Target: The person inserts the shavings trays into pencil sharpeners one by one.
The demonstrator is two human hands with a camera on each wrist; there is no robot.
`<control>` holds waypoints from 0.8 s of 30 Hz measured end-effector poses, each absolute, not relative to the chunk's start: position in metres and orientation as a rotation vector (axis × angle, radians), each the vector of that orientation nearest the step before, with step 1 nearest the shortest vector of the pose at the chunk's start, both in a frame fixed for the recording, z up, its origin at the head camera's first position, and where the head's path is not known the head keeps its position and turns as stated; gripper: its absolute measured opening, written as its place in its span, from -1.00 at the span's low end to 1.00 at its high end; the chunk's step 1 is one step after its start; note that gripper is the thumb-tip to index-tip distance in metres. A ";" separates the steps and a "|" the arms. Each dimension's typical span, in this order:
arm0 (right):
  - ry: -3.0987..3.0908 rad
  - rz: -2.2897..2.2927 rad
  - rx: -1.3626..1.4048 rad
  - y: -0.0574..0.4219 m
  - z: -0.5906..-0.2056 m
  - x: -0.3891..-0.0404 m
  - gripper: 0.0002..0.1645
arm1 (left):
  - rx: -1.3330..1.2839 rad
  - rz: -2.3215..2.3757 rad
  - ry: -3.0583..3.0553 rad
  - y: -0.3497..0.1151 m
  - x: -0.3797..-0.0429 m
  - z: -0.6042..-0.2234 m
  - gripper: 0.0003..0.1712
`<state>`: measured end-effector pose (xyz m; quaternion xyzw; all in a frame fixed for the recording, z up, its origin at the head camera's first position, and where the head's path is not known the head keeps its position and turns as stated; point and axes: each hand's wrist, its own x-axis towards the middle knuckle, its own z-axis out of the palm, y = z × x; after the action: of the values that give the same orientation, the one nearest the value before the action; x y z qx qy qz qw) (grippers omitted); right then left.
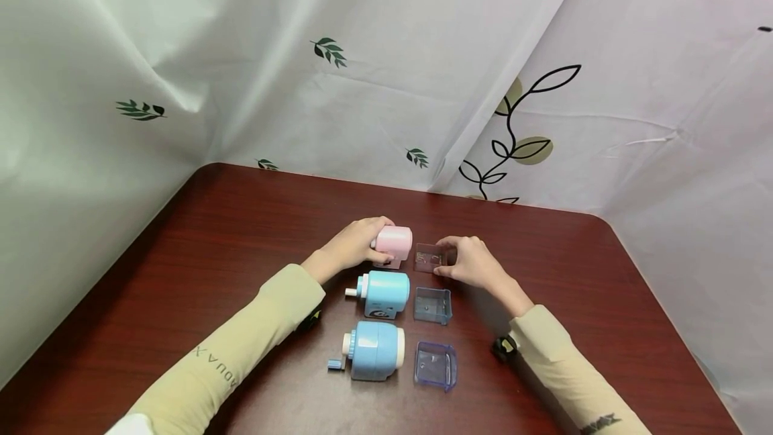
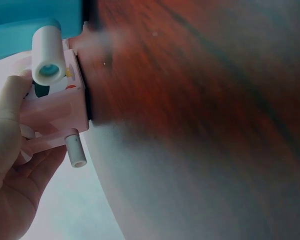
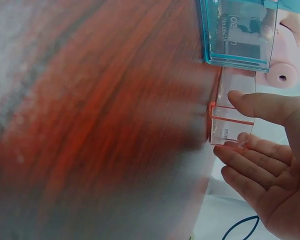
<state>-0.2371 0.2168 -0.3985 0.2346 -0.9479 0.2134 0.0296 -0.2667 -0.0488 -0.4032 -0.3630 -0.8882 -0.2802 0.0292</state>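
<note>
My left hand point(image 1: 353, 245) grips a pink crank pencil sharpener point(image 1: 395, 240), its fingers at the far side and the thumb at the near side. In the left wrist view, the sharpener's white crank handle point(image 2: 76, 152) sticks out below the pink body. Just right of the sharpener lies its clear pinkish shavings drawer point(image 1: 427, 258), apart from the body. My right hand point(image 1: 475, 262) pinches that drawer at its right end, with the thumb point(image 3: 262, 106) on one side and fingers point(image 3: 250, 167) on the other.
Nearer on the brown table point(image 1: 266, 213) stand a turquoise sharpener point(image 1: 386, 287) and a larger blue sharpener point(image 1: 373, 352). To their right lie a bluish clear drawer point(image 1: 431, 305) and a purple-blue clear drawer point(image 1: 435, 366). White curtains point(image 1: 374, 106) hang behind the table.
</note>
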 end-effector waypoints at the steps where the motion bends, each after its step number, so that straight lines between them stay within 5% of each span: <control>1: -2.923 0.658 0.723 0.217 -0.399 -0.237 -0.46 | -1.121 -0.863 -2.739 -0.049 -0.267 -0.403 -0.39; 24: -2.917 0.646 0.741 0.213 -0.394 -0.242 -0.45 | -1.118 -0.851 -2.750 -0.049 -0.267 -0.404 -0.38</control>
<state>-0.2424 0.2134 -0.3942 0.2407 -0.9472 0.2096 0.0315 -0.2675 -0.0493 -0.4038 -0.3617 -0.8903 -0.2755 0.0266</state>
